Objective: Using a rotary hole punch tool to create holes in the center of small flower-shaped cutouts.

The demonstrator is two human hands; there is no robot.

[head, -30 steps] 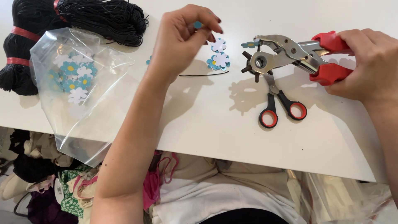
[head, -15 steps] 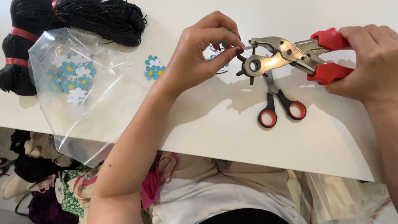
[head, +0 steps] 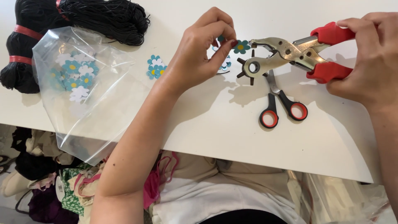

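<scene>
White tabletop (head: 199,124) fills most of the view, with a heap of clothing and fabric (head: 54,182) showing below its near edge. At the far left lie hanks of black cord (head: 83,16) bound with red bands, and beside them a clear plastic bag (head: 83,91) gapes open toward the person, holding a loose pile of blue and white paper flowers (head: 72,76). A few more flowers (head: 155,68) lie bare on the table, near the left wrist.

The left hand (head: 199,58) has its fingertips pinched narrowly on a single teal flower with a yellow centre (head: 241,46), holding it by one edge so the rest of it reaches into the mouth of the revolving hole punch pliers (head: 286,54). The right hand (head: 369,58) is wrapped around the pliers' red handles, which stand apart, so the metal nose looks not yet squeezed down; the tool is held level above the table, its star-shaped punch wheel hanging toward the flower. Gripping the flower at its rim keeps the fingers clear of the punch.

Small scissors (head: 282,105) with red-lined black handles lie closed on the table just under the pliers, within easy reach of either hand.
</scene>
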